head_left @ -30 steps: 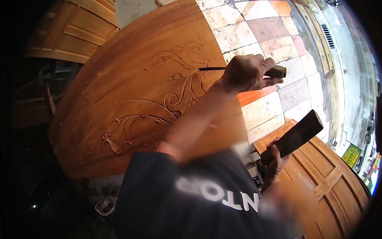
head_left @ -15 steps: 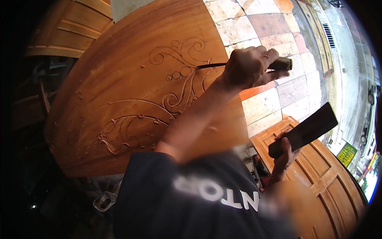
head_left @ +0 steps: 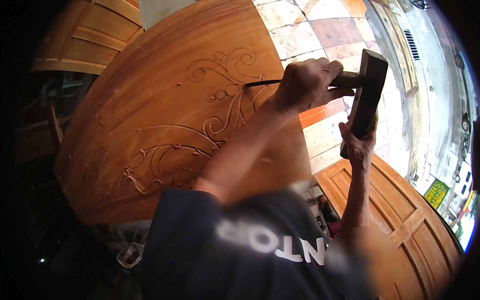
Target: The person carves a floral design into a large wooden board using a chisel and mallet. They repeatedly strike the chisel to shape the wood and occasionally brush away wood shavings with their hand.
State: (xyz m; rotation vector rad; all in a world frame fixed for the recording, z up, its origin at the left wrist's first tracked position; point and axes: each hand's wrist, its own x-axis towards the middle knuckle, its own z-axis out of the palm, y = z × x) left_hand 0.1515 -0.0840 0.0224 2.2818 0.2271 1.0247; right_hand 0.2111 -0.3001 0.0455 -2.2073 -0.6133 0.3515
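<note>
Clasped chisel (head_left: 348, 80) inside curled fingers of left hand (head_left: 306, 84), with blade jutting out to carved panel (head_left: 150, 110) | Gripped dark block (head_left: 371, 92) inside wrapped fingers of right hand (head_left: 361, 146), at chisel's handle end

Panel (head_left: 150, 107) left of centre; scrolls (head_left: 215, 127) and shavings (head_left: 145, 151) on it; chisel (head_left: 262, 83) crosses panel's right edge, tip at scrolls, handle in left hand (head_left: 306, 84); mallet (head_left: 370, 95), in right hand (head_left: 361, 144), at handle's right end, contact unclear; floor (head_left: 325, 142) right of panel; door (head_left: 387, 202) lower right; second door (head_left: 105, 32) behind panel, upper left.
</note>
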